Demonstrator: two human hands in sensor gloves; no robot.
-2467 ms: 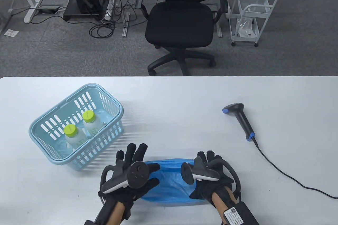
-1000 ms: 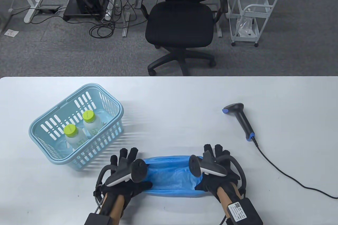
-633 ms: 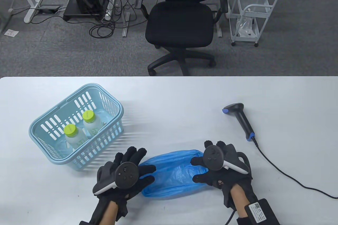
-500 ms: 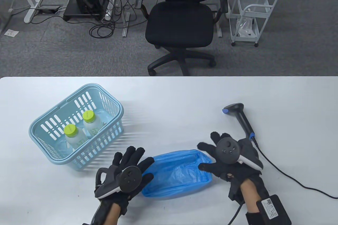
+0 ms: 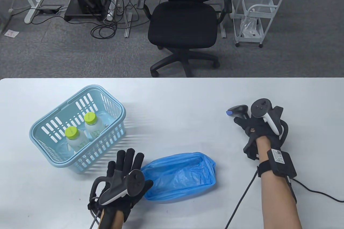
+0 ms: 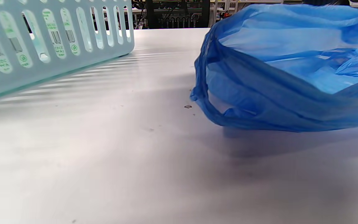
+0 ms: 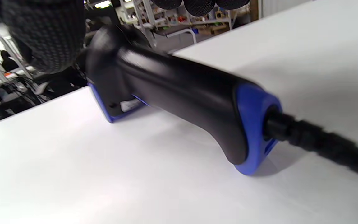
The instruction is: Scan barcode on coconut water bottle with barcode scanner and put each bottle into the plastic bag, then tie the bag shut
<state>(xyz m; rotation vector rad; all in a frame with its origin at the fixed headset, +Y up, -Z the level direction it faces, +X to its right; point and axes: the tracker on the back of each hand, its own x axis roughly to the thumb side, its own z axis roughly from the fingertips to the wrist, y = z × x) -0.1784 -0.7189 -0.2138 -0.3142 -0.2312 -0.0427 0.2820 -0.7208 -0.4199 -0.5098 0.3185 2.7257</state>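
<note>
Two coconut water bottles with lime-green caps (image 5: pixel 72 132) (image 5: pixel 90 118) stand in the light blue basket (image 5: pixel 43 121). The blue plastic bag (image 5: pixel 180 175) (image 6: pixel 291 77) lies crumpled near the front edge, its mouth partly spread. My left hand (image 5: pixel 127 166) hovers at the bag's left end with straight fingers and holds nothing. My right hand (image 5: pixel 250 125) sits over the handle of the black and blue barcode scanner (image 5: pixel 237 109) (image 7: pixel 182 90), which lies on the table. In the right wrist view my thumb (image 7: pixel 42 34) is by the scanner head and my fingertips (image 7: pixel 197 4) hang past the handle, not wrapped around it.
The scanner cable (image 5: pixel 309 186) (image 7: pixel 322 140) trails to the right edge of the white table (image 5: pixel 174 105). The basket wall (image 6: pixel 42 46) stands just left of the bag. A black office chair (image 5: pixel 185 25) and a white cart (image 5: pixel 255 11) stand beyond the far edge.
Both hands let go of the bag, which now lies with its mouth spread. My right hand moved up and right onto the scanner. My left hand drew back slightly to the left.
</note>
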